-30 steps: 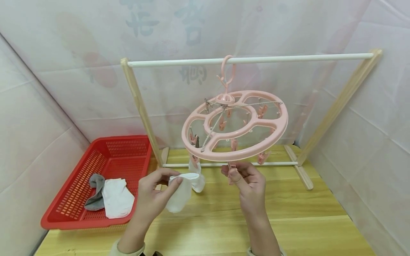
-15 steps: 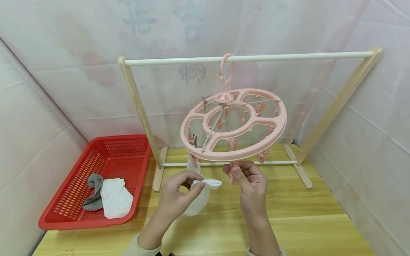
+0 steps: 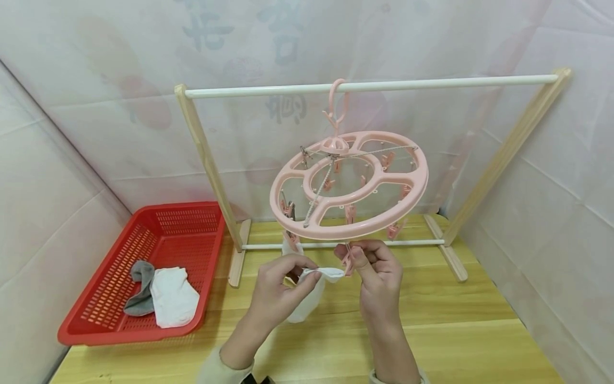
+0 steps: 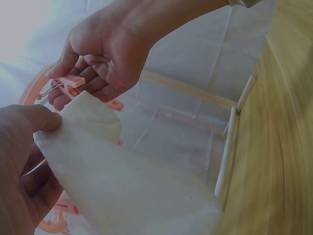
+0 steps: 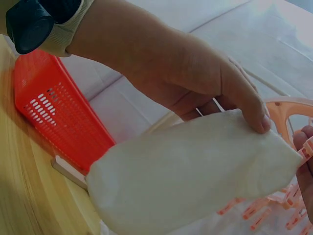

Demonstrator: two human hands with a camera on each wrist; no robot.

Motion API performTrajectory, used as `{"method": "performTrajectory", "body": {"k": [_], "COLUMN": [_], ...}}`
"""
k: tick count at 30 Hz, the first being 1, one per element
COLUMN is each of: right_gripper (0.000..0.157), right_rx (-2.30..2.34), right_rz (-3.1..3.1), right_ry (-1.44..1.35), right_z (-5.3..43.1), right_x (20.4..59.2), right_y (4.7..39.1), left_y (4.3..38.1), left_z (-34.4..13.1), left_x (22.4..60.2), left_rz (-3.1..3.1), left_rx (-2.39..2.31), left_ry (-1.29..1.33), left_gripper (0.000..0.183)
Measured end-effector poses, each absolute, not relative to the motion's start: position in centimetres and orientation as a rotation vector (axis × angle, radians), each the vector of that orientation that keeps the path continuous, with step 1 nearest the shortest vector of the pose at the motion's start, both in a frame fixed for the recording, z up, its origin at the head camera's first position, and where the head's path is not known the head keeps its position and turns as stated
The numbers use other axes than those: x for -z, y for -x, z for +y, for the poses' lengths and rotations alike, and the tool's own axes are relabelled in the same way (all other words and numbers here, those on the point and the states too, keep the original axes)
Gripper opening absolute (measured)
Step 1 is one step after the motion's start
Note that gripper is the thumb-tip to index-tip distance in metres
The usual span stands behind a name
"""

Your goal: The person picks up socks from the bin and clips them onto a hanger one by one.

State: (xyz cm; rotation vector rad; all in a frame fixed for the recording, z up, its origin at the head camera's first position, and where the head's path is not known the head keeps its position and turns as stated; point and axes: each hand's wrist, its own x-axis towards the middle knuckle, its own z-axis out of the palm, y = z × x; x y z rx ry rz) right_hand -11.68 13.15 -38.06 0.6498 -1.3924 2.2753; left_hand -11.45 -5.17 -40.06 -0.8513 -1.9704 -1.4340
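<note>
My left hand (image 3: pixel 283 288) pinches a white sock (image 3: pixel 307 305) near its cuff, between thumb and fingers. The sock hangs down below the hand, and its cuff corner reaches the pink clothespin (image 4: pixel 71 84). With thumb and fingers my right hand (image 3: pixel 379 274) squeezes that clothespin, which dangles from the front of the pink round drying hanger (image 3: pixel 364 229). In the right wrist view the sock (image 5: pixel 186 171) spreads flat, its cuff tip at the clothespin. Whether the clothespin's jaws are around the cuff I cannot tell. Another white sock (image 3: pixel 287 246) hangs from a left clip, partly hidden.
The hanger hooks over a white rod (image 3: pixel 431 84) on a wooden stand (image 3: pixel 203 149). Several other pink clips hang around the ring. A red basket (image 3: pixel 129 335) on the left holds a grey sock (image 3: pixel 141 290) and a white sock (image 3: pixel 175 298). Fabric walls surround the wooden table (image 3: pixel 455 336).
My left hand has moved right with the white sock, bringing its cuff from near the hanging sock to the clothespin. My right hand has stayed nearly in place, squeezing the clothespin.
</note>
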Motion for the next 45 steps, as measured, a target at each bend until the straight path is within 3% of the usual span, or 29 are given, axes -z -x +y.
{"method": "performTrajectory", "body": {"k": [9,36,45], "right_gripper": [0.009,0.01,0.012], "right_rx": [-2.295,-2.303,-2.289], "right_rz": [-1.455,-1.315,-1.485], "right_ry": [-0.56,-0.716,-0.601], "right_z": [13.1,13.0,13.4], "right_x": [38.3,38.1,38.2], "right_y": [11.5,11.8,11.5], "left_y": [11.6,11.7,11.6], "left_z": [-3.9,-2.2,-2.1], "left_x": [39.4,38.5,38.5], "left_rz": [-1.973,-1.918,-1.91], "left_rx": [1.305,1.346,1.372], "left_ry": [0.894,0.85,0.861], "left_gripper": [0.008,0.008,0.007]}}
